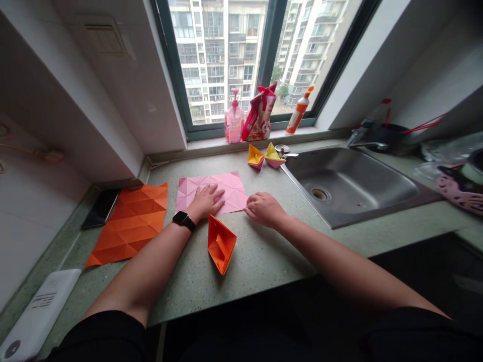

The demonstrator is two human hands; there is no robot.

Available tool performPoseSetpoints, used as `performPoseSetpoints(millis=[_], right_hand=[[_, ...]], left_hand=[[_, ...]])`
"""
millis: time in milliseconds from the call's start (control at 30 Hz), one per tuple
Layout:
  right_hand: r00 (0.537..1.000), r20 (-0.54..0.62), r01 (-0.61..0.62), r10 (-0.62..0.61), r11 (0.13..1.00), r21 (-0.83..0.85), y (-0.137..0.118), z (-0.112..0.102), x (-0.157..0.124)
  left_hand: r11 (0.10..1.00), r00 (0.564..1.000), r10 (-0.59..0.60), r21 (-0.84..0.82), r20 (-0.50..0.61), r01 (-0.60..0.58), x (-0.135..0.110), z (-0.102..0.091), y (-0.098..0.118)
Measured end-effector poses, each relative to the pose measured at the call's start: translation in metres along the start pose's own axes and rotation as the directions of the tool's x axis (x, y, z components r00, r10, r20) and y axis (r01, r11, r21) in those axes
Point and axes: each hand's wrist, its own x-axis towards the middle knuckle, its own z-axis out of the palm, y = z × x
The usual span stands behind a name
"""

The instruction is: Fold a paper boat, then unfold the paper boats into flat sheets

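Observation:
A creased sheet of pink paper [233, 188] lies unfolded on the counter. Flat on its middle rests my left hand [207, 202], fingers spread, with a dark watch on the wrist. My right hand [263, 207] is at the sheet's lower right corner, its fingers curled together and pinching that corner. An orange paper boat [222, 245] sits just in front of the pink sheet, between my forearms. To the left lies a creased orange paper sheet [132, 221], partly over a dark phone [100, 208].
Two small paper boats, one yellow-orange [255, 157] and one yellow and pink [274, 156], stand by the sink [350, 181]. Bottles and a red bag [260, 115] line the window sill. A white power bank [39, 314] lies at the near left. The counter's front edge runs below my forearms.

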Motion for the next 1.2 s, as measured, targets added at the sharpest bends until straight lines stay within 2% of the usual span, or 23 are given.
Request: performPoseSetpoints(millis=[100,167,233,333,433,600,733,867,1000,1200], right_hand=[[0.991,-0.1,-0.074,0.084,0.992,0.097,0.0,-0.014,0.017],[0.964,-0.22,-0.093,0.15,0.964,0.249,-0.008,-0.02,0.046],[0.942,-0.284,-0.049,0.178,0.91,0.411,-0.026,-0.017,0.084],[0.963,-0.205,-0.035,0.178,0.829,0.558,-0.06,0.002,0.14],[0.986,-0.053,-0.103,0.157,0.836,0.539,-0.081,0.03,0.17],[0.988,-0.017,-0.123,0.152,0.854,0.506,-0.068,0.061,0.167],[0.991,0.01,-0.12,0.131,0.871,0.476,-0.06,0.069,0.162],[0.986,0.06,-0.166,0.154,0.911,0.377,-0.061,0.071,0.16],[0.977,0.126,-0.199,0.174,0.955,0.22,-0.061,0.066,0.156],[0.951,0.187,-0.279,0.247,0.945,0.171,-0.063,0.06,0.156]], left_hand=[[0.999,0.999,-0.031,0.018,0.024,0.031,-0.002,0.004,0.002],[0.999,0.998,-0.038,0.014,0.04,0.038,-0.002,0.006,0.002],[0.999,0.998,-0.038,0.002,0.055,0.038,0.0,0.008,0.001],[0.998,0.999,-0.038,-0.04,-0.016,0.037,0.004,0.012,-0.002],[0.996,0.994,-0.032,-0.082,-0.101,0.024,0.007,0.016,-0.006],[0.989,0.992,-0.062,-0.14,-0.111,0.046,0.004,0.015,-0.006],[0.969,0.969,-0.189,-0.19,-0.159,0.158,0.002,0.013,-0.004],[0.937,0.937,-0.337,-0.131,-0.095,0.324,0.005,0.014,-0.011],[0.915,0.913,-0.402,-0.043,-0.064,0.4,0.011,0.01,-0.029],[0.858,0.855,-0.512,-0.007,-0.084,0.514,0.015,0.002,-0.061]])
